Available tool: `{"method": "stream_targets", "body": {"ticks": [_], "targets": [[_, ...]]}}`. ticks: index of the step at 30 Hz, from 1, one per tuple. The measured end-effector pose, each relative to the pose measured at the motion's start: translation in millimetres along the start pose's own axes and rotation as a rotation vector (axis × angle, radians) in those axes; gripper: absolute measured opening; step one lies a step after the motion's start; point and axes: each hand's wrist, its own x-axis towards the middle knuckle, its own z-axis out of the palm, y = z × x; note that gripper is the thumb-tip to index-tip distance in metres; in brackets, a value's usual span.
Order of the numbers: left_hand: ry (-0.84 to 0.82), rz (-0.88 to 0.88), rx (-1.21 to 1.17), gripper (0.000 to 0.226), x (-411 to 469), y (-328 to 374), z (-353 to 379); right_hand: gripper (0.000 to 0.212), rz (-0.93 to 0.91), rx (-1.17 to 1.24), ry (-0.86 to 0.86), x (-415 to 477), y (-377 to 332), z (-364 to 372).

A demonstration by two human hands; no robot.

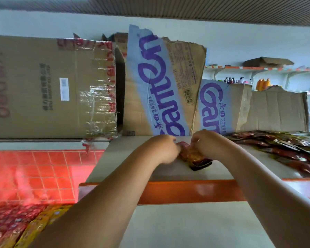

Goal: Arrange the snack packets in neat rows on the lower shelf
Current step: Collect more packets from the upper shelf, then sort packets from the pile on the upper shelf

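pale grey shelf board [132,158] fills the middle of my feed, edged on the near side by one orange rail [186,192]. a second pale board [195,230] lies nearer me at 6 o'clock.

two hands are in view. my operator's left hand [163,151] and right hand [209,142] meet just past centre, with one small stack of snack packets [195,156] between them, lying on the board. the left hand's fingers are curled round the stack's 9 o'clock end. the right hand's thumb and fingers pinch its 1 o'clock end. motion blur hides the fingertips, and i cannot count the packets in the stack; i see a red-orange one over a darker one.

one loose heap of packets [284,145], red and gold, sprawls on the same board at 3 o'clock, near the right forearm but apart from the stack. another batch of red and yellow packets [16,226] sits at 8 o'clock, below the boards.

behind the board i count three cartons standing on edge: one taped brown box [43,86] at 10 o'clock, one torn carton with purple lettering [159,83] at 12, and one more purple-lettered carton [222,108] at 2, leaning on creased brown cardboard [279,111].

red tiled floor [34,169] shows at 9 o'clock. far wall shelves at 2 o'clock carry two orange bottles [261,84] and some smaller ones too tiny to count.
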Motion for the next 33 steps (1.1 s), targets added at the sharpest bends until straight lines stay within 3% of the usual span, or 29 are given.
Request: {"method": "stream_targets", "body": {"ticks": [4,10,16,23,28,30,33], "targets": [[-0.014,-0.012,0.041,0.041,4.4,-16.5,-10.3,0.022,-0.081,0.151,0.029,-2.7,-35.1,8.4],[0.006,-0.044,0.14,0.06,3.1,-38.1,-28.3,0.04,-0.12,0.31,-0.182,-3.3,-49.6,13.7],[-0.046,-0.116,0.207,0.072,3.5,-74.7,-55.8,0.043,-0.232,0.078,-0.264,-4.3,-35.6,-0.1],[0.008,-0.227,0.295,0.061,-1.8,-91.5,-55.6,0.04,-0.337,-0.124,-0.294,-4.6,-25.9,-12.7],[0.008,-0.224,0.27,0.055,-23.8,-88.2,-50.5,0.024,-0.315,-0.225,-0.21,0.1,-23.7,-22.9],[0.032,-0.242,0.296,0.048,-30.8,-90.8,-50.8,0.028,-0.301,-0.311,-0.198,-3.6,-34.6,-20.6],[0.082,-0.273,0.302,0.057,-43.0,-97.2,-54.8,0.037,-0.347,-0.389,-0.21,-8.3,-56.5,-8.4]]}}
